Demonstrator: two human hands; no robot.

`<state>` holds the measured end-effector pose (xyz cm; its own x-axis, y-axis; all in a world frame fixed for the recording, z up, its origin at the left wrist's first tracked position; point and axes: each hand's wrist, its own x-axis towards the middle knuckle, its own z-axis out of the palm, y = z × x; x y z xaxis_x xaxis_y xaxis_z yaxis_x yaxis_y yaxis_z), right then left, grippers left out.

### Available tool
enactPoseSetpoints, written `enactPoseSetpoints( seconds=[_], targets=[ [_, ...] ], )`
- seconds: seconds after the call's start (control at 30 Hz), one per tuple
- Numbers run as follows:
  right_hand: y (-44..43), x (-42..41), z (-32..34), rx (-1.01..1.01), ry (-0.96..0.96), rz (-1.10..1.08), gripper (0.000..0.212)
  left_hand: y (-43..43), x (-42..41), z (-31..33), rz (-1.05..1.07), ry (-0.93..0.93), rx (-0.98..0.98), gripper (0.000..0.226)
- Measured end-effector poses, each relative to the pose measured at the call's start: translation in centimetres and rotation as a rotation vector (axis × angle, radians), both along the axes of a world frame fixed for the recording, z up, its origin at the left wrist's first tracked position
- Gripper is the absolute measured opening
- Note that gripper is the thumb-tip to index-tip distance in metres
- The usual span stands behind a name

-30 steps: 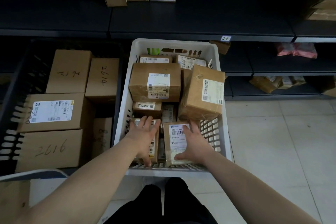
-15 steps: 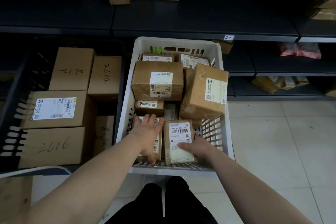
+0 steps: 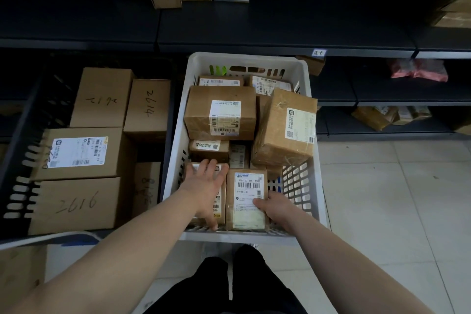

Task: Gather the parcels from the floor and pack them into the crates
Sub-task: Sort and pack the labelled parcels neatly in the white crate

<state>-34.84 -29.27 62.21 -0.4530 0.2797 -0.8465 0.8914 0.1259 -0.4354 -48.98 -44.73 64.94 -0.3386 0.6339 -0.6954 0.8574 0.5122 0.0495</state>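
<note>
A pale tiled floor is seen at the lower right of the frame; dark shelving stacked with cardboard boxes is ranged across the top; a black crate of large boxes is set at the left, just beside a white crate at centre. At the white crate's near end, lower centre, a labelled parcel is placed label upward, its long axis running bottom to top of the frame, barcode end uppermost; its right edge is gripped by the right hand, thumb on the label; the left hand is pressed flat, fingers spread, on the neighbouring parcel.
</note>
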Motion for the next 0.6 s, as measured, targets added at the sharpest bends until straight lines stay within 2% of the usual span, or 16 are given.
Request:
enactPoseSetpoints(
  seconds=[0.1, 0.2, 0.3, 0.4, 0.5, 0.6],
  targets=[
    [0.0, -0.2, -0.1, 0.048, -0.012, 0.048, 0.036, 0.4, -0.2, -0.4, -0.002, -0.023, -0.034, 0.143],
    [0.0, -0.4, 0.0, 0.091, -0.015, 0.096, 0.039, 0.7, -0.6, -0.9, 0.111, -0.038, 0.045, 0.117],
    [-0.1, -0.4, 0.0, 0.118, -0.012, 0.139, 0.041, 1.3, -0.2, -1.1, 0.144, 0.041, 0.081, 0.098],
    [-0.1, -0.2, 0.0, 0.163, -0.013, 0.205, 0.039, 2.1, 1.0, -1.2, 0.079, 0.141, 0.036, 0.094],
    [0.5, -0.2, 1.0, 0.235, -0.001, 0.218, 0.029, 2.7, 1.3, -1.3, 0.055, 0.161, 0.016, 0.091],
    [1.5, 0.1, 3.9, 0.413, 0.110, 0.211, 0.016, 2.9, 1.4, -1.3, 0.076, 0.159, -0.005, 0.091]
  ],
)
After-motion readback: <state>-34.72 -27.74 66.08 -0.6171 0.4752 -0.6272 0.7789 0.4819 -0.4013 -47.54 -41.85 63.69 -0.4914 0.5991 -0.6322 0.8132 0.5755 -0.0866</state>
